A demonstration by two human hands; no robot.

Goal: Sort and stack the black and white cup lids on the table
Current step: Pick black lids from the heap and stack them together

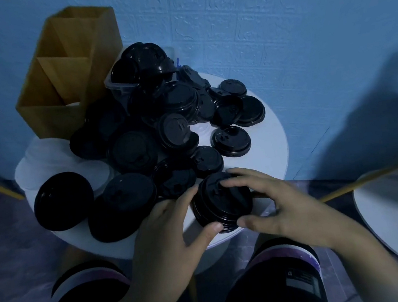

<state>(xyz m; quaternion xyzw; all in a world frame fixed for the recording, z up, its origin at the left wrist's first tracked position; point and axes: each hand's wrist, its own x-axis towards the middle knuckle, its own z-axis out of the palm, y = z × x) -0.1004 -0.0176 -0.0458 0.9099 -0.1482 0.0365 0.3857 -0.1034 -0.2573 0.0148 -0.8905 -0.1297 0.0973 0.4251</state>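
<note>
A short stack of black cup lids (224, 203) stands near the front edge of the round white table (267, 142). My left hand (168, 232) grips its left side with thumb and fingers. My right hand (269, 205) holds its right side, fingers curled over the top lid. A big loose heap of black lids (155, 131) covers the middle and back of the table. White lids (50, 154) lie at the left, partly buried under black ones. One large black lid (63, 200) hangs over the left edge.
A divided cardboard box (65, 74) stands at the back left. A clear plastic tub (119, 85) full of black lids sits behind the heap. Another white round table (396, 214) is at the right. A blue wall is behind; my knees are below the table.
</note>
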